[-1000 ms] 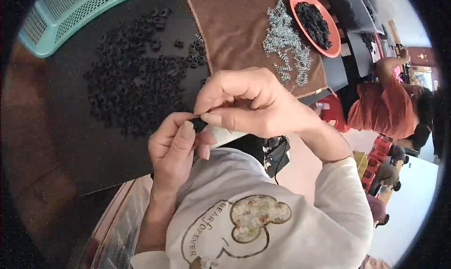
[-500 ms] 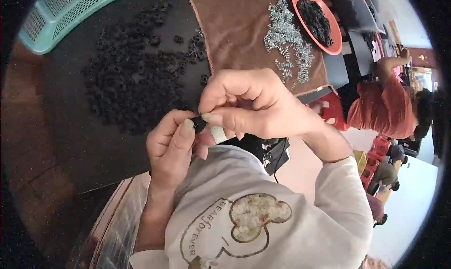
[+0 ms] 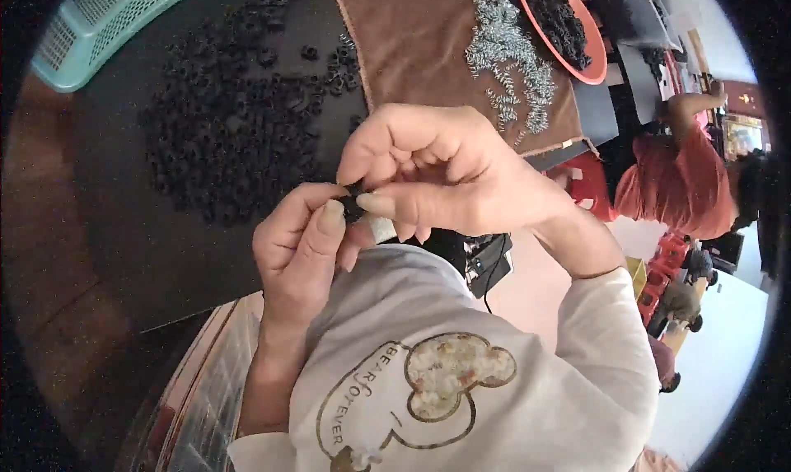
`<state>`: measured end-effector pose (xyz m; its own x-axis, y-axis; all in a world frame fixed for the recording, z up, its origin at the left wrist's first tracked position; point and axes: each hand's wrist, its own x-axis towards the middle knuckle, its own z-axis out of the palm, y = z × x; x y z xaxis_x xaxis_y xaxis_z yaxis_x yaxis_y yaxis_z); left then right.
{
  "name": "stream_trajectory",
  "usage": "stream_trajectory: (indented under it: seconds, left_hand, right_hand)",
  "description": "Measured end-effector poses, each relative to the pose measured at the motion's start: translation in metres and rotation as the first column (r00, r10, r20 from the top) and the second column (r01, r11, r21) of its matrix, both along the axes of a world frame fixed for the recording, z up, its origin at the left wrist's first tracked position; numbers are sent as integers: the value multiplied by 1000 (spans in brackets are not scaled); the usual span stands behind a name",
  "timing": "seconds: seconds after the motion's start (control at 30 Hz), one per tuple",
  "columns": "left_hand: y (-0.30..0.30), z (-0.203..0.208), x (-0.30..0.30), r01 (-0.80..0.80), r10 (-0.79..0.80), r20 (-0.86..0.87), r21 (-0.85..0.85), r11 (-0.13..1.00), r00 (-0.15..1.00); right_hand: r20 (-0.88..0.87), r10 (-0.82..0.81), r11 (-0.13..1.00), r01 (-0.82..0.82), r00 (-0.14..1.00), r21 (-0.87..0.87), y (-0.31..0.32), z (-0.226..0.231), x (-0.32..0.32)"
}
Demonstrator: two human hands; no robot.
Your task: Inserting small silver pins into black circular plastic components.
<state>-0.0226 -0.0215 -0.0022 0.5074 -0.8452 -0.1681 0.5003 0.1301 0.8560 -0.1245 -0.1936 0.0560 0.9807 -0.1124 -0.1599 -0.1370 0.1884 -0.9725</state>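
Black part point(image 3: 353, 209) sits pinched between the thumb and finger of the left hand point(image 3: 301, 245) and those of the right hand point(image 3: 457, 175), seemingly unfinished. Beyond, many pieces point(image 3: 231, 142) and springs point(image 3: 494, 27) lie loose, apparently left to use; whether the bowl point(image 3: 596, 67) holds finished ones, I cannot tell.

The left hand point(image 3: 298, 254) and right hand point(image 3: 453, 175) sit slightly higher in the frame than a second ago. The right thumb and index fingertip stand farther apart at the small black part point(image 3: 352, 209); the orange bowl point(image 3: 599, 65) now meets the upper edge.
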Motion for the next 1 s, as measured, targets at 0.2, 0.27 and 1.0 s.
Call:
stream_trajectory:
  seconds: [0.2, 0.27, 1.0]
  left_hand:
    - [2, -5, 3, 66, -63, 95, -25, 998, 994]
    - [1, -5, 1, 49, -46, 104, -29, 998, 994]
    - [-7, 7, -2, -25, 21, 132, 34, 999, 991]
  right_hand:
    - [42, -19, 998, 21, 999, -60, 1, -1, -3]
    - [-11, -5, 999, 5, 1000, -36, 0, 1, -3]
    - [-88, 26, 997, -32, 996, -64, -13, -4, -3]
